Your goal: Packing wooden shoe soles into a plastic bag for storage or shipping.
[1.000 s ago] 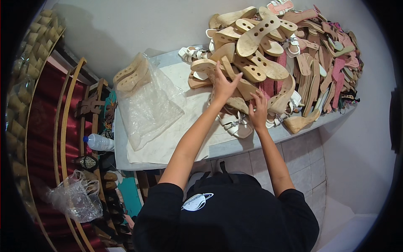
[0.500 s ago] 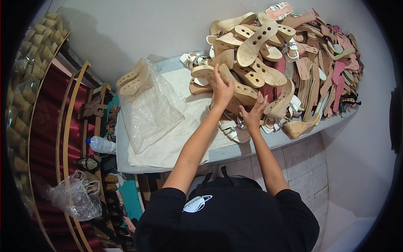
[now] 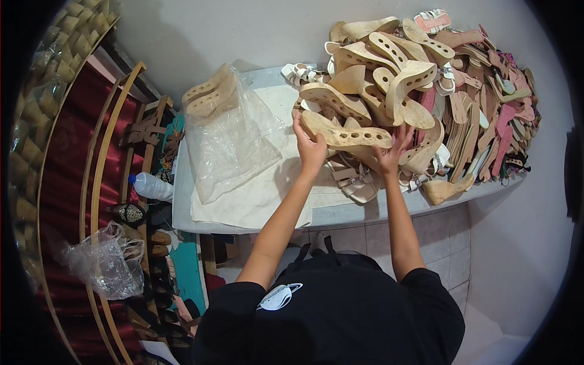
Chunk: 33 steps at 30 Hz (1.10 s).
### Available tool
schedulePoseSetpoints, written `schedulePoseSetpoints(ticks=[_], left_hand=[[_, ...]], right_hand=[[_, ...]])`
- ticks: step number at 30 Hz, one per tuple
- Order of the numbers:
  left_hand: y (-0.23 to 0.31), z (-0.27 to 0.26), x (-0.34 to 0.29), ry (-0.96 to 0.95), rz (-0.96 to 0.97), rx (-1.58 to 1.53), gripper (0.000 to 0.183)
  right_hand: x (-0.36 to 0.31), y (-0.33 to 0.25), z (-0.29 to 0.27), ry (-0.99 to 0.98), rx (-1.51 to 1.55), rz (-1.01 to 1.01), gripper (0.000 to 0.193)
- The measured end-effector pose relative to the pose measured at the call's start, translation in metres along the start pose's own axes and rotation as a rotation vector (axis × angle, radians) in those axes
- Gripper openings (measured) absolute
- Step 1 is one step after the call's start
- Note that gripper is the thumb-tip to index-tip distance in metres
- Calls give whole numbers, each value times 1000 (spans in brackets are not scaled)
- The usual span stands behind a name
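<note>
My left hand (image 3: 311, 151) grips one end of a pale wooden wedge sole (image 3: 344, 135) with a row of round holes along its side. At its other end is my right hand (image 3: 390, 157), with the thumb below and the fingers beyond the tip. The sole lies across the front of a heap of similar wooden wedge soles (image 3: 420, 73). Just behind it rests another wedge sole (image 3: 334, 100). White strappy sandals (image 3: 359, 185) lie under the near side of the heap, close to my right wrist.
A clear plastic bag (image 3: 228, 164) with wooden wedge soles (image 3: 210, 94) stands left on the grey table (image 3: 255, 226), over a white cloth (image 3: 292, 204). Flat soles (image 3: 465, 131) and pink pieces (image 3: 502, 131) pile up right. A wooden rack (image 3: 100, 201) and water bottle (image 3: 152, 186) are left.
My hands have drawn closer and lower, with one wedge sole now lying lengthwise between them. Soles in the heap have shifted. The whole view has also moved slightly.
</note>
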State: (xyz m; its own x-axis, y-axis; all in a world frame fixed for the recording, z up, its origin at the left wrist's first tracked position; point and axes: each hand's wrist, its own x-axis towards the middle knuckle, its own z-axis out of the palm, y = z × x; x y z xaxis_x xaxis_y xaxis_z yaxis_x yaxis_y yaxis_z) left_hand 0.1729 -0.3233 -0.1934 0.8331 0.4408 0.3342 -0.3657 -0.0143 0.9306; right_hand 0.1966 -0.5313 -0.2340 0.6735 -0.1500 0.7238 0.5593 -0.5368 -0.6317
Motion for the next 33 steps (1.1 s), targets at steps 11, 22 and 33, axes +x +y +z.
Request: schedulePoseSetpoints(ticks=[11, 22, 33], left_hand=[[-9, -7, -9, 2, -61, -97, 62], [-25, -52, -39, 41, -103, -279, 64], [-40, -151, -96, 311, -41, 74, 52]], right_hand=[[-5, 2, 3, -175, 43, 134, 95], [-45, -26, 13, -280, 318, 174, 79], [-93, -70, 52, -645, 417, 121, 65]])
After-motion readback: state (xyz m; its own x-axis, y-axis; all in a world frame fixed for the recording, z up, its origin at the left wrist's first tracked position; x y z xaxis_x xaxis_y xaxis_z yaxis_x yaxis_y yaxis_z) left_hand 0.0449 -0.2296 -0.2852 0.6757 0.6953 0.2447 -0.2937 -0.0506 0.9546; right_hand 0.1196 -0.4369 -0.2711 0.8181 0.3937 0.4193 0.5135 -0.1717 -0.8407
